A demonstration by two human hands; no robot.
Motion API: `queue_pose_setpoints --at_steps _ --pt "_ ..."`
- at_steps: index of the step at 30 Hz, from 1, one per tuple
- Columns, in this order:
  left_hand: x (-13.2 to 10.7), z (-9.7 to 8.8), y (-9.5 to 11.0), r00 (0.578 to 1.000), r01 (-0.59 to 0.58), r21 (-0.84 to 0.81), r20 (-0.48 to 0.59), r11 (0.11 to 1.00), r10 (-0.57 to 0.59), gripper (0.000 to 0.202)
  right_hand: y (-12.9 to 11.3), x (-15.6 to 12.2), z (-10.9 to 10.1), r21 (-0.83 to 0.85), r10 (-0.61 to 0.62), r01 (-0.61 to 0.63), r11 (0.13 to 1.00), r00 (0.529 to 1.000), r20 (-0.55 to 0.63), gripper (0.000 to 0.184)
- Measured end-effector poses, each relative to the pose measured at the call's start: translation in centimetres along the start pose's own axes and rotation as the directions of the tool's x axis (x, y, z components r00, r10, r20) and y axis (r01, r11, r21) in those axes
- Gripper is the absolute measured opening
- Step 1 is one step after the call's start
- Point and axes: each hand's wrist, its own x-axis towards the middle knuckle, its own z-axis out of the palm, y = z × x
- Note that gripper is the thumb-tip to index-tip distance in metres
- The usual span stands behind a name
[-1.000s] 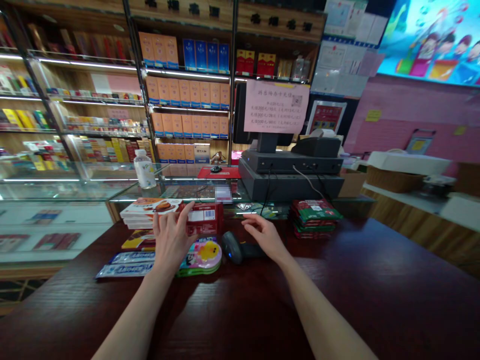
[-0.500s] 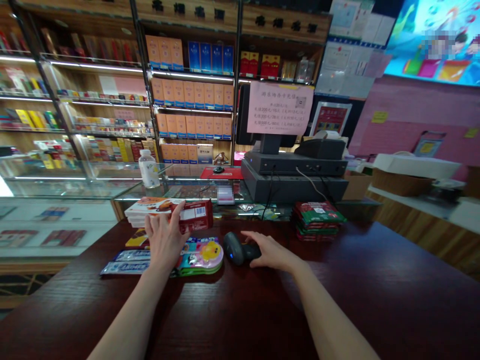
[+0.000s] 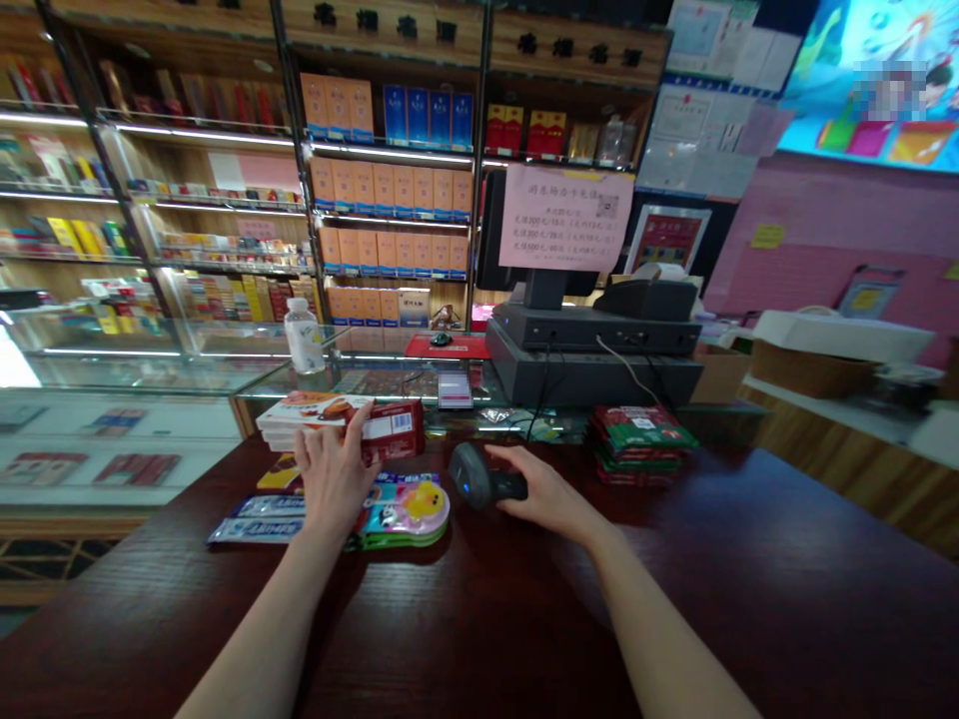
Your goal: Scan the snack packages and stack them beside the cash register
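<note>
My left hand (image 3: 332, 474) grips a red box (image 3: 395, 427) with a white barcode label, holding it just above the dark wooden counter (image 3: 479, 619). Under the box lie a colourful cartoon pack (image 3: 409, 509) and blue strip packs (image 3: 259, 519). My right hand (image 3: 543, 491) is closed round the handle of a dark barcode scanner (image 3: 476, 474), whose head points left toward the box and is lifted slightly off the counter.
A stack of white and orange flat boxes (image 3: 300, 414) sits behind my left hand. Red and green packets (image 3: 636, 439) are piled to the right. A till with a screen (image 3: 584, 340) stands behind, beside a glass display case (image 3: 150, 369) with a bottle (image 3: 304, 335). Shelves of goods fill the back wall.
My right hand came down onto the scanner, closed on its handle and raised it a little. My left hand drew the red box slightly left and lower.
</note>
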Motion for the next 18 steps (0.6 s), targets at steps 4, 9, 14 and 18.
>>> queue_pose_setpoints --at_steps 4,9,14,18 --pt "0.0 0.0 0.4 1.0 -0.004 0.023 0.001 1.0 0.004 0.081 -1.4 0.1 -0.5 0.087 -0.02 0.023 0.996 0.999 -0.046 0.075" --pt "0.0 0.0 0.6 1.0 -0.017 0.019 0.011 1.0 0.016 0.082 -2.7 0.1 -0.9 0.18 -0.028 0.037 0.983 0.998 -0.053 0.075" --pt "0.0 -0.1 0.8 1.0 -0.008 -0.036 0.03 0.999 0.009 0.081 -3.0 0.1 -1.0 0.211 -0.019 0.029 0.977 0.999 -0.048 0.075" --pt "-0.1 0.1 0.8 1.0 -0.01 -0.028 0.029 1.0 0.011 0.082 -3.4 0.0 -0.9 0.251 -0.025 0.029 0.968 1.0 -0.019 0.078"
